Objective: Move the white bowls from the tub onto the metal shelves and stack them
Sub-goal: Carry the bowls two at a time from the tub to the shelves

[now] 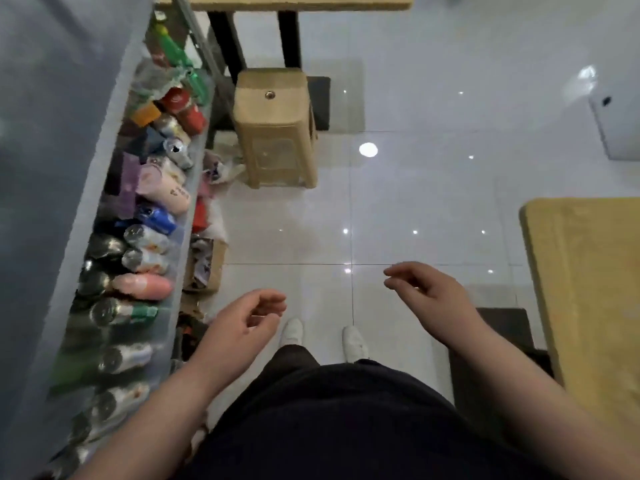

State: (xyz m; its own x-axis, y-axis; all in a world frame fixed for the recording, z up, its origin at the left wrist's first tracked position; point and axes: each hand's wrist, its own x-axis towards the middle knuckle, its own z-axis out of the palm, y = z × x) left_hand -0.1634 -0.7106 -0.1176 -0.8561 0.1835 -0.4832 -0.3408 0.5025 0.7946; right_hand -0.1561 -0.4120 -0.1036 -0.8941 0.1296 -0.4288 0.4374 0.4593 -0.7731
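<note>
so the person is standing on a tiled floor (415, 209), shoes (292, 330) straight below the camera. along the left runs a long case (52, 168) with a row of cans and bottles (152, 237) lying inside it. a box (204, 268) sits on the floor right against its base. up ahead there's a stool (275, 129) just in front of a table (284, 1), tucked by its legs. another table (588, 289) is off to the right. left hand (242, 323) and right hand (429, 296) hang apart over the floor, both empty.
</note>
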